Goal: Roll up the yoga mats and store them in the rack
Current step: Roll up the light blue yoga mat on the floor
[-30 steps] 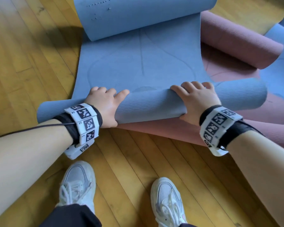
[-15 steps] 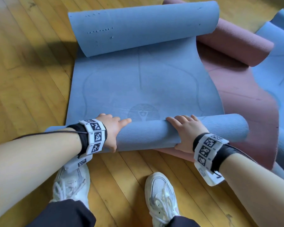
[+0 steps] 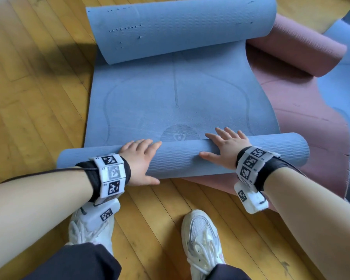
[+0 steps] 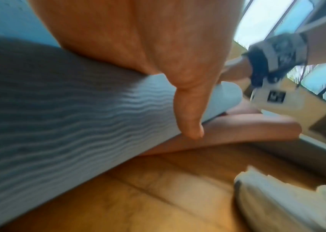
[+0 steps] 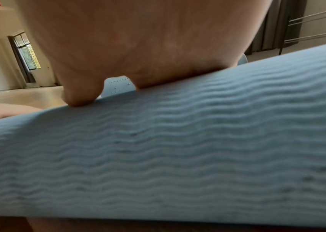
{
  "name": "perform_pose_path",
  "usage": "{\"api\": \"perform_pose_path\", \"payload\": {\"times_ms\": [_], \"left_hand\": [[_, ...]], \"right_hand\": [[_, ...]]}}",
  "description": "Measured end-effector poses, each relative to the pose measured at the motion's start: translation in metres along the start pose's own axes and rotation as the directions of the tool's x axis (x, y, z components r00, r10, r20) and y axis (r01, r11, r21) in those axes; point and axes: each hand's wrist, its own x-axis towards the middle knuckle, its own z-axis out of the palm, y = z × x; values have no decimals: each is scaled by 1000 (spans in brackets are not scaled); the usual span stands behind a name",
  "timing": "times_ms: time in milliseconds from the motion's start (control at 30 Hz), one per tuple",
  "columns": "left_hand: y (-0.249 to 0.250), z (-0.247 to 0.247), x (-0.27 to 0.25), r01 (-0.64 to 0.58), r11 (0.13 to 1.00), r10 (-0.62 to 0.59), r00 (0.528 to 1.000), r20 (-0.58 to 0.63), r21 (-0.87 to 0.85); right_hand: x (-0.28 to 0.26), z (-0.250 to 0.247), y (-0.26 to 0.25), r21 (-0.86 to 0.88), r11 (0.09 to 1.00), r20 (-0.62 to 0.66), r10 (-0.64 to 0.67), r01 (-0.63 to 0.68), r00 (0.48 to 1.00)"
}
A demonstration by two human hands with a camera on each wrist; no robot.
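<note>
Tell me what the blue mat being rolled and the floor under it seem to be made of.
Blue yoga mat: probably soft foam or rubber, matte; its rolled side shows a fine wavy embossed texture and it bends without creasing.
Floor: narrow wooden strips, yellow-brown with visible grain and seams, slight sheen, likely varnished.

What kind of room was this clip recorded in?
Probably a yoga or exercise studio: several mats overlap on a wooden strip floor, a half-rolled blue yoga mat over a pink yoga mat, and large windows show in the left wrist view.
</note>
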Motion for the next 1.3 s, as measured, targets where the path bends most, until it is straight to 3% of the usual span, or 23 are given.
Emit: {"api": "perform_pose_path", "payload": {"times_ms": [200,333,467,667,1033,1200,1300], "left_hand": [[1,11,9,31,988,-26,999,-32,154],[-5,2,11,-32,985,42,998,-56,171],[-13,-4,12,-87,977,101,993,-67,195],[-20,-13,20,-159,962,174,983,-50,222],[-27,-40,46,-204,975,192,972,133,82],[-30,-49,52,-213,976,201,964,173,55],[-30,-49,55,-207,978,196,961,196,38]], "right_hand": [[0,5,-3,-45,999,-130,-25,19,991],[-7,4,4,-151,983,-106,-119,102,987],[-17,6,5,-255,961,-127,-142,106,982],[-26,15,4,-176,981,-134,-101,76,986],[1,9,6,-22,999,-61,-41,40,997],[-12,15,2,-59,998,-169,-39,30,985],[-12,21,3,-69,997,-172,-56,44,984]]}}
